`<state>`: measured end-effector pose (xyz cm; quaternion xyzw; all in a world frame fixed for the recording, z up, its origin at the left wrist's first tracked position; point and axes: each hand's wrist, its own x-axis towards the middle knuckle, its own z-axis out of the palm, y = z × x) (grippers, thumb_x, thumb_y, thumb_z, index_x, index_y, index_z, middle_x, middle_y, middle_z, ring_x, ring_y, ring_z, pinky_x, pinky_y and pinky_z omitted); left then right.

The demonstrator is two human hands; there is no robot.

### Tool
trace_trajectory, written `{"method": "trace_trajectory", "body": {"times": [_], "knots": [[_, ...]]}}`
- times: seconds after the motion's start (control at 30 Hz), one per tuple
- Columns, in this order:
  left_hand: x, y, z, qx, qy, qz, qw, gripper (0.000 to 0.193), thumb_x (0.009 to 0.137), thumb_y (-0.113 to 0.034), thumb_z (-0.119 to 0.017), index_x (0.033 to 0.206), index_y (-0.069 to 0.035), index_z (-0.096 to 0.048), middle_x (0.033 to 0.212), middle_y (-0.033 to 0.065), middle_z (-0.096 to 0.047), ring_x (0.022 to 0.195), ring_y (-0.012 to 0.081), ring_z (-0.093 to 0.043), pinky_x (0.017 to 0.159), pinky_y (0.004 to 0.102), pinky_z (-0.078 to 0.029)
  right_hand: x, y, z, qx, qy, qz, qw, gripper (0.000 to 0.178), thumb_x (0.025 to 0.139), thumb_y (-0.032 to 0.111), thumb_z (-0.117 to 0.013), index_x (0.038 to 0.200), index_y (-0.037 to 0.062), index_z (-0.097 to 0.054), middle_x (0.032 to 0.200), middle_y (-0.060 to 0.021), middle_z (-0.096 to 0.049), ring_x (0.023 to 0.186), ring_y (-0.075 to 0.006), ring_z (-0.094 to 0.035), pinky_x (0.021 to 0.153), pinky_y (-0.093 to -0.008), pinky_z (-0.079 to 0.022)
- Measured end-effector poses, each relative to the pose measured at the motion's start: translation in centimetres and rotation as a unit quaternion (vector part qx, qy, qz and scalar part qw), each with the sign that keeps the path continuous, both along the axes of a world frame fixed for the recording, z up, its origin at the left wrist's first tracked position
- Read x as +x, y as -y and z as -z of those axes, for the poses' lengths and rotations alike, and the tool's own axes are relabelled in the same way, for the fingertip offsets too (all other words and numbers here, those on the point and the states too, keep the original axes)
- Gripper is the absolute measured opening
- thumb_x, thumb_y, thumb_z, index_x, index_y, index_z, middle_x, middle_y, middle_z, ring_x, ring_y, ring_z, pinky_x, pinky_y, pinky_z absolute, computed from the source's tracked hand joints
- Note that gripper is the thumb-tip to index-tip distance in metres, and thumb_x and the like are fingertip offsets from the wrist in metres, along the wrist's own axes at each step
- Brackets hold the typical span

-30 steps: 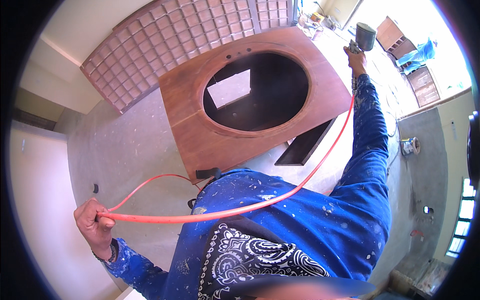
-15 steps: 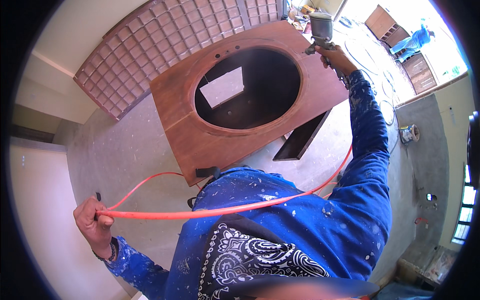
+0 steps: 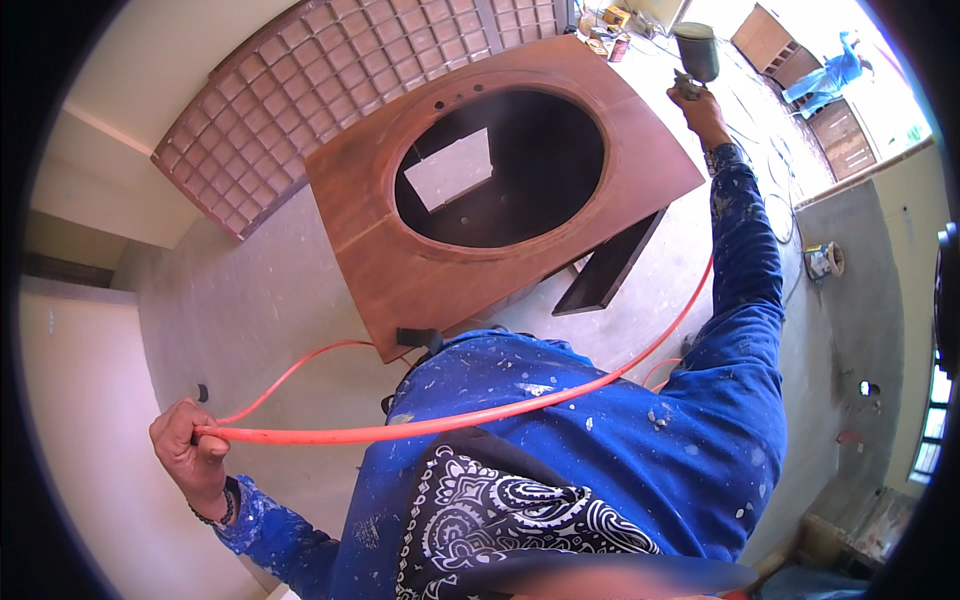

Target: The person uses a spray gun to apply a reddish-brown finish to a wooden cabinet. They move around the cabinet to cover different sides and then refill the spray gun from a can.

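Observation:
My left hand (image 3: 190, 450) is closed round a red air hose (image 3: 400, 430), held out to the left. The hose loops across my front and runs up beside my right arm. At the upper right, my right hand (image 3: 700, 115) grips a spray gun (image 3: 690, 88) with a dark metal cup on top. The gun is just past the right edge of a reddish-brown wooden cabinet (image 3: 350, 285). A large oval opening in the cabinet's top shows a dark interior and a pale patch. My fingers partly hide the gun's body.
A wooden lattice panel (image 3: 330, 90) leans behind the cabinet. A dark board (image 3: 610, 270) projects below its right side. Hoses (image 3: 780, 190) lie on the floor at right, near a paint bucket (image 3: 823, 262). Outside, another person (image 3: 825, 80) in blue stands near wooden furniture.
My right hand has moved the spray gun to the right, from above the cabinet's corner to beyond its edge. My left hand keeps hold of the hose, almost unmoved.

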<state>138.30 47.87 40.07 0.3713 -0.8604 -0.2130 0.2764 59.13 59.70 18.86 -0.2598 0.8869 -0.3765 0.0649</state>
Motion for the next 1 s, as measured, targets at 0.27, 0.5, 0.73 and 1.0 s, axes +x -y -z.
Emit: {"method": "trace_trajectory", "body": {"times": [0.27,0.5,0.73,1.0], "knots": [[1.2,-0.5,-0.4,-0.006,-0.007,0.009,1.000,0.075,0.079,-0.074,-0.069,0.065,-0.004,-0.045,0.059,-0.0005,-0.038,0.054,0.0093,-0.033,0.050,0.0285,-0.020,9.7,-1.9,-3.3,-0.020,0.123,-0.137,0.983,0.050,0.084,0.051,-0.077,0.091,0.0016,-0.068,0.066,-0.0015,-0.059,0.055,-0.0095,-0.055,0.048,-0.0266,-0.042],[2.3,0.5,-0.5,-0.003,-0.001,0.000,1.000,0.075,0.079,-0.074,-0.069,0.065,-0.004,-0.044,0.060,-0.0005,-0.037,0.055,0.0093,-0.033,0.050,0.0286,-0.020,3.8,-1.0,-1.6,-0.121,0.153,-0.082,0.977,0.034,0.089,0.037,-0.077,0.093,0.0048,-0.067,0.064,0.0016,-0.053,0.052,-0.0080,-0.050,0.047,-0.0271,-0.040],[3.3,0.4,0.2,-0.007,-0.007,-0.003,1.000,0.076,0.078,-0.075,-0.068,0.066,-0.004,-0.044,0.060,-0.0003,-0.039,0.055,0.0096,-0.033,0.050,0.0286,-0.020,0.0,-2.6,-1.6,0.040,-0.049,0.109,0.992,0.059,0.082,0.049,-0.077,0.112,-0.0006,-0.070,0.093,-0.0167,-0.073,0.077,-0.0233,-0.068,0.075,-0.0367,-0.054],[2.2,0.9,0.0,-0.002,-0.007,0.018,1.000,0.074,0.081,-0.072,-0.069,0.066,-0.004,-0.044,0.059,-0.0005,-0.038,0.054,0.0099,-0.034,0.050,0.0289,-0.021,10.5,-4.6,-4.1,-0.002,0.082,-0.090,0.993,0.055,0.084,0.050,-0.079,0.090,-0.0001,-0.058,0.070,-0.0045,-0.058,0.060,-0.0123,-0.056,0.054,-0.0290,-0.047]]}}
